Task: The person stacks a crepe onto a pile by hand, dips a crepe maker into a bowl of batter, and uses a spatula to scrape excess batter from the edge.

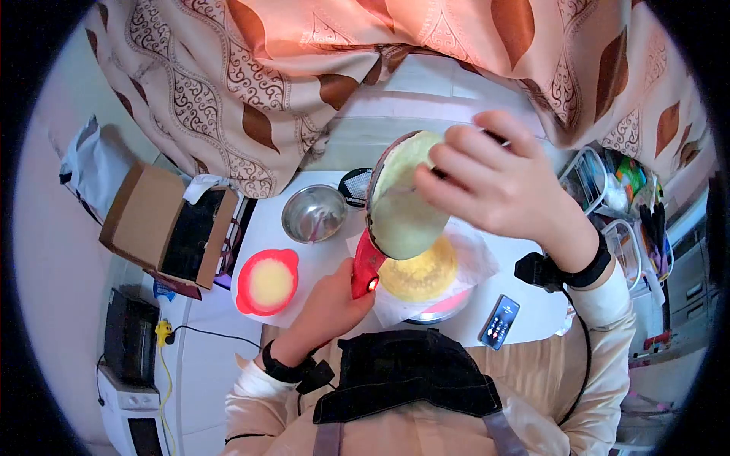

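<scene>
My left hand (332, 302) is closed round the red handle of an electric crepe maker (368, 262), and a small light glows on the handle. The crepe maker is tilted up on its side over the table, its dark rim showing on the left. A pale, thin crepe (411, 216) covers its face and droops at the lower edge. My right hand (494, 178) is at the crepe's upper right edge, fingers curled in against it; the exact grip is partly hidden. Below lies a yellow round of crepe (422, 272) on translucent paper (477, 262).
On the white table (334, 251) are a red dish of pale batter (271, 282), a steel bowl (314, 213), a black perforated item (356, 186) and a phone (500, 322). A cardboard box (163, 228) stands left, wire baskets (601, 182) right, a patterned curtain (304, 83) behind.
</scene>
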Demonstrator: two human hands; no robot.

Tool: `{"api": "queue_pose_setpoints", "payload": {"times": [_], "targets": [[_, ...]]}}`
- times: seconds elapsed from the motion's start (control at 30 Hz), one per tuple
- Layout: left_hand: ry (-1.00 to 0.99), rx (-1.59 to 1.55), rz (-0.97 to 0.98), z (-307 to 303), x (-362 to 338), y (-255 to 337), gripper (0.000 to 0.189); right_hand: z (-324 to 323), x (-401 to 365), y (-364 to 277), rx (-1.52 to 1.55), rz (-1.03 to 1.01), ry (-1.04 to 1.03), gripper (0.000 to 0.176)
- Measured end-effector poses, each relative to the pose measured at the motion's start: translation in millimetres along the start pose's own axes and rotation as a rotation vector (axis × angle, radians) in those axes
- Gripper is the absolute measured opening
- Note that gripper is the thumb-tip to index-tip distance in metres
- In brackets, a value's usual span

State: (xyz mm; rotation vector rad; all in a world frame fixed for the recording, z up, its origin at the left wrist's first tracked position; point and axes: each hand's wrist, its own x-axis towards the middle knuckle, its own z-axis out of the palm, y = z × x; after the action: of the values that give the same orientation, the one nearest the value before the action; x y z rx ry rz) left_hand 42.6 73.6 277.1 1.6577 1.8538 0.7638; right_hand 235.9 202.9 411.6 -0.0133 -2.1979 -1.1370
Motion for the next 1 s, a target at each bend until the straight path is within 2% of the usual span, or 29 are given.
{"api": "queue_pose_setpoints", "payload": {"times": [0.07, 0.2, 0.47, 0.67, 0.73, 0.8, 0.83, 0.93, 1.0], "targets": [[0.0, 0.029, 0.028, 0, 1, 1, 0.036, -1, 2, -6, 0.077, -0.108, -0.102, 0.019], [-0.018, 0.022, 0.054, -1, 1, 2, 0.037, 7, -2, -20, -0.006, -0.159, 0.028, 0.015], [-0.07, -0.035, 0.013, 0, 2, -3, 0.038, -3, -11, -23, 0.032, -0.299, -0.04, 0.018], [-0.083, -0.123, -0.03, 9, 5, -14, 0.041, -17, -14, -23, 0.031, -0.062, 0.032, 0.021], [-0.099, -0.167, -0.053, 6, 5, -11, 0.042, -25, -19, -30, 0.092, 0.14, -0.157, 0.021], [-0.182, -0.393, -0.205, 1, 3, 0, 0.038, -24, -28, -53, 0.156, 0.205, -0.197, 0.022], [-0.174, -0.398, -0.207, 2, 3, -1, 0.038, -23, -33, -66, 0.183, 0.266, -0.239, 0.022], [-0.096, -0.363, -0.154, 8, 7, -10, 0.042, -26, -30, -86, 0.187, 0.347, -0.285, 0.023], [0.089, -0.211, -0.085, 12, 11, -14, 0.037, -21, -21, -94, 0.167, 0.376, -0.291, 0.024]]}}
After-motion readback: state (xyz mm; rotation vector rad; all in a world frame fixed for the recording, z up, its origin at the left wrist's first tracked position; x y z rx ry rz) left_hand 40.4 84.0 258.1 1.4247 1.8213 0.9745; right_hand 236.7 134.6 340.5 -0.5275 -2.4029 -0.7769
